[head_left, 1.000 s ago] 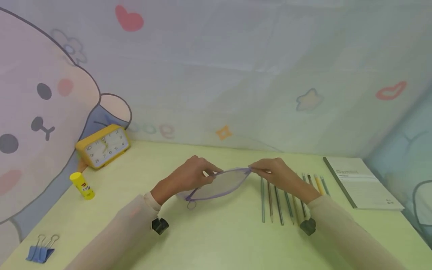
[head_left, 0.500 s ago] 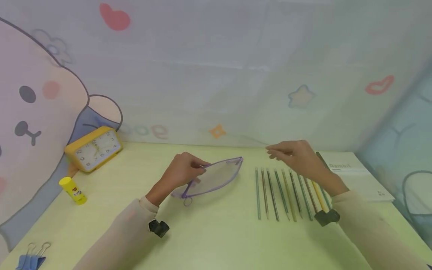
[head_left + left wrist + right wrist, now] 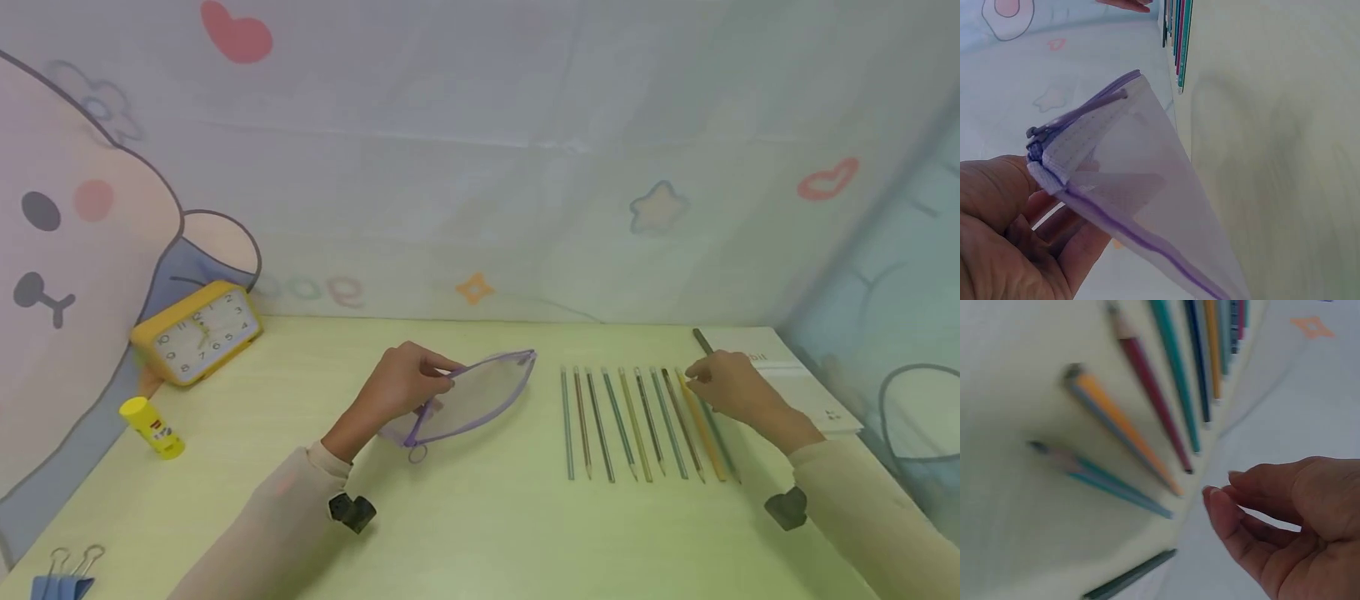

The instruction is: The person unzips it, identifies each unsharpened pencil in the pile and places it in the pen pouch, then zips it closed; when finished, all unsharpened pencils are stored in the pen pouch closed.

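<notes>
My left hand pinches the upper edge of a see-through mesh zipper pouch with purple trim. The pouch's mouth gapes a little, and the left wrist view shows its zipper end beside my thumb. My right hand hovers at the right end of a row of several pencils, its fingers loosely curled with nothing between them. Closest to it are a yellow-orange pencil and a teal pencil. In the right wrist view the fingertips stay apart from both.
A notebook with a dark spine lies right of the pencils, partly behind my right hand. On the left are a yellow alarm clock, a yellow glue stick and blue binder clips. A printed cloth backdrop stands behind the table.
My right hand has let go of the pouch's far corner and moved right, over the pencils to the row's right end. The left hand keeps its pinch on the pouch.
</notes>
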Motion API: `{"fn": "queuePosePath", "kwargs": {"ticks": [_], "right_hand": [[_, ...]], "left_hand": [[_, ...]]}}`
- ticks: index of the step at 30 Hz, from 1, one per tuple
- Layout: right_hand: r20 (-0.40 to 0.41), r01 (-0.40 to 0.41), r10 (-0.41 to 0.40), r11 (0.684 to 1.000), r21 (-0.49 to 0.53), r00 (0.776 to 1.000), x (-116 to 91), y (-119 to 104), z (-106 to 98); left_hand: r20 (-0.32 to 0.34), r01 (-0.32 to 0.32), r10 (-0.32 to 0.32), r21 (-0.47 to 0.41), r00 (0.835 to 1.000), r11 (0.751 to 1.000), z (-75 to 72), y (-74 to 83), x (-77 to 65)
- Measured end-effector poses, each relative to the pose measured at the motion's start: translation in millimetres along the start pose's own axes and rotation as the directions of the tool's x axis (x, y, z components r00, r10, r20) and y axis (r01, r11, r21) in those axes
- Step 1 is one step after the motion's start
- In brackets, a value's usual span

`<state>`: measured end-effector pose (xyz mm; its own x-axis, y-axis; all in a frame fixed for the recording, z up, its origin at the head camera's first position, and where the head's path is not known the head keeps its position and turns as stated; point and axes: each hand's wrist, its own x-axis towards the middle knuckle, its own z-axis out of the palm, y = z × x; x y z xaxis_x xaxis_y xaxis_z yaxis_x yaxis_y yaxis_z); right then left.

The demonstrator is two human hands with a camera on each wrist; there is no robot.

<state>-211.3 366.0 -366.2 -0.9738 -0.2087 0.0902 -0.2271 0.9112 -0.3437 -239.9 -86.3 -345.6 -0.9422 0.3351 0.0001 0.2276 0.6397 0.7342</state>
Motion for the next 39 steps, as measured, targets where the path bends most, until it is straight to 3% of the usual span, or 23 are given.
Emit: {"fn": "queuePosePath", "kwargs": {"ticks": [5,12,19,28,39], "right_hand": [[-0.012,0.023,-0.024,0.998,-0.054,1.000,-1.5,6.6,13.3],[0.049,-0.027,0.029,0.999,-0.030,0.998,1.0,6.0,20.4],[0.094,0.005,-0.001,0.999,-0.043,0.996,2.6,5.5,24.9],[0.127,0.050,-0.028,0.983,-0.179,0.991,5.2,1.0,24.8],[0.176,0.091,-0.048,0.965,-0.246,0.983,11.6,0.3,24.1]], "left_hand": [[-0.017,0.002,-0.002,0.013,1.000,1.000,3.8,0.9,-0.5],[-0.017,0.004,-0.004,-0.001,1.000,1.000,8.3,3.1,0.3],[-0.021,0.014,-0.014,-0.013,1.000,1.000,8.7,3.9,1.7],[-0.001,0.025,-0.025,-0.022,1.000,0.999,7.1,7.0,3.7],[-0.006,0.026,-0.026,-0.042,1.000,0.999,6.9,4.8,5.2]]}}
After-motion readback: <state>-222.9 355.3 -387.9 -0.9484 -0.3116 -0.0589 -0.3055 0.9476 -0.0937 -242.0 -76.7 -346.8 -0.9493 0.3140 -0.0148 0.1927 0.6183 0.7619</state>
